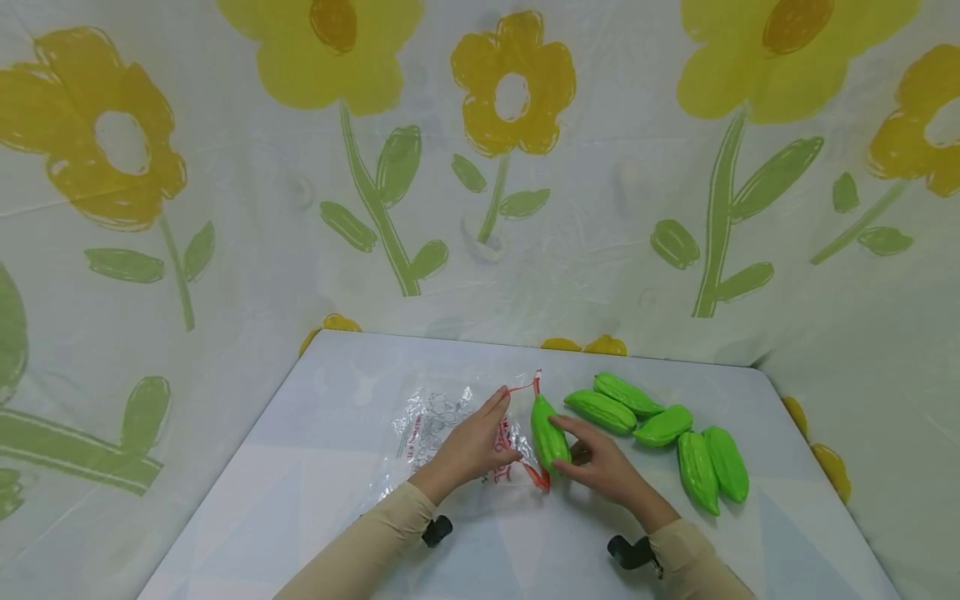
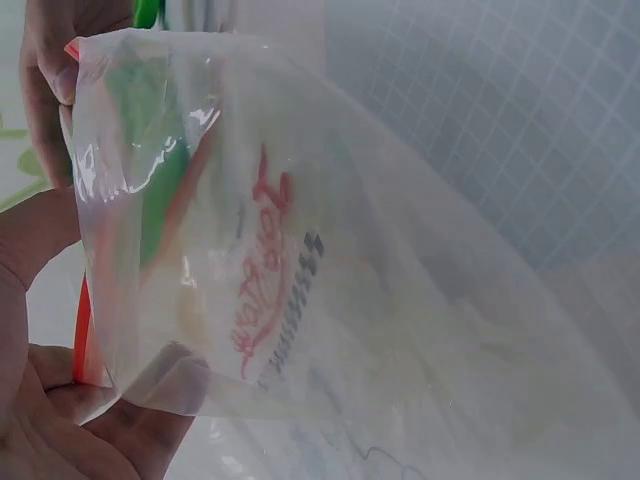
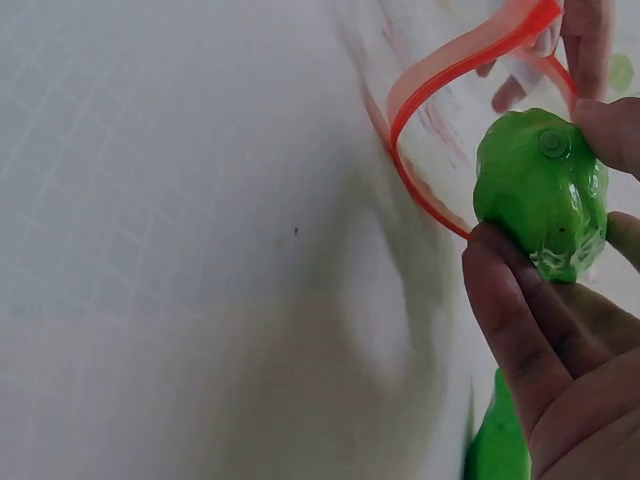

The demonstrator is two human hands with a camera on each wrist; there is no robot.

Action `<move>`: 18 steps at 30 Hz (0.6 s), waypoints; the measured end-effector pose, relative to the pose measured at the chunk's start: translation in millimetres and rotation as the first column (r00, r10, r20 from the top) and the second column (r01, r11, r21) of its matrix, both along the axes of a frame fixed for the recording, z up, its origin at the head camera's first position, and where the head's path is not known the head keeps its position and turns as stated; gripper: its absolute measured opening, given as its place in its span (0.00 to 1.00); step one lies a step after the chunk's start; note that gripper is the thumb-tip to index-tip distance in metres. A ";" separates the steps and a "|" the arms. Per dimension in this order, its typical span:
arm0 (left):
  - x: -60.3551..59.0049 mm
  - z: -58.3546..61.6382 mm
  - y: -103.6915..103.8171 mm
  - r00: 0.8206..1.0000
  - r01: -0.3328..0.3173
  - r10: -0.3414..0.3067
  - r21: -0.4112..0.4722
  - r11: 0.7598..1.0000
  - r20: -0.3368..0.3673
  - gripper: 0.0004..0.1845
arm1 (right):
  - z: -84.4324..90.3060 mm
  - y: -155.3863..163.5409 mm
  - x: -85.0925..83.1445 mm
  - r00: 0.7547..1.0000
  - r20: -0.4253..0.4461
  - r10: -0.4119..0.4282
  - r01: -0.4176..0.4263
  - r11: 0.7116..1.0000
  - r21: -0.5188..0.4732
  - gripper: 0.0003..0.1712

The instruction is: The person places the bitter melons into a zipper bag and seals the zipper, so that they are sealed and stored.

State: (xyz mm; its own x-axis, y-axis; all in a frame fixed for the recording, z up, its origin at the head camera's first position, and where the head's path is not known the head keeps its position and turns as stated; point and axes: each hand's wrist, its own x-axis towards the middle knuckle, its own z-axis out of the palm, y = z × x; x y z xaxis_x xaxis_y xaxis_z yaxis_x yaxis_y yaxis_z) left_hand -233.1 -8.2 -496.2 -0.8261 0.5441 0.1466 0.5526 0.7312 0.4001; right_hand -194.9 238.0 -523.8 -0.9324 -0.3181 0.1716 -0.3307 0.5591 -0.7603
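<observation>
The right hand point(image 1: 603, 467) pinches a glossy, bright-green, ridged, gourd-shaped piece point(image 1: 549, 433) between thumb and fingers, on that hand's left side. The long axis of the piece runs away from the person, its far end leaning slightly left; it lies roughly along the bag's mouth rather than pointing into it. Just left of it, edged by a thin red plastic closure strip point(image 3: 460, 62), is the parted mouth of a clear plastic bag point(image 1: 405, 454) with red and black print. The left hand point(image 1: 471, 446) is at that mouth, thumb and fingers spread apart, the bag's body reaching out to its left; the piece sits between the hands, with the right hand nearer. Whether any of it is past the strip, I cannot tell. Beyond the right hand, farther right, five similar green gourd-shaped pieces point(image 1: 663, 427) lie on the pale, patterned tabletop point(image 1: 802, 533).
</observation>
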 end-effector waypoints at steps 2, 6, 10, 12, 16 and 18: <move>-0.3 -0.2 0.6 1.000 0.005 -0.005 0.006 1.000 0.005 0.52 | -1.1 -0.9 -0.7 1.000 0.016 -0.014 0.014 1.000 0.010 0.40; -0.2 -0.3 1.8 1.000 0.012 -0.012 0.018 1.000 0.015 0.52 | -3.4 -3.0 -1.8 0.998 0.054 -0.031 0.030 0.999 0.016 0.40; 0.3 0.4 3.1 1.000 0.011 -0.011 0.013 1.000 0.020 0.52 | -7.8 -4.9 -3.6 0.996 0.077 -0.035 0.032 0.999 0.033 0.40; 0.5 0.8 3.6 1.000 0.009 -0.010 0.010 1.000 0.023 0.51 | -9.2 -6.0 -4.4 0.995 0.090 -0.043 0.040 0.998 0.044 0.41; 1.0 1.9 4.1 0.999 0.004 -0.004 0.007 1.000 0.035 0.51 | -9.4 -7.9 -5.0 0.989 0.128 -0.069 0.062 0.996 0.062 0.41; 1.0 2.2 4.3 0.999 0.001 -0.001 0.006 1.000 0.042 0.52 | -8.2 -8.6 -4.8 0.986 0.151 -0.073 0.065 0.996 0.060 0.40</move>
State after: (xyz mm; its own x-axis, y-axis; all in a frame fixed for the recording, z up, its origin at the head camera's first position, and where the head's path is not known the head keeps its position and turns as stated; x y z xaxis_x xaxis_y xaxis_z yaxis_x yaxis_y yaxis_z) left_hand -232.1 -3.9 -494.1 -0.8310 0.5443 0.1148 0.5359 0.7281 0.4275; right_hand -199.7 229.4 -532.0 -0.9664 -0.2568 0.0090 -0.1715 0.6185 -0.7668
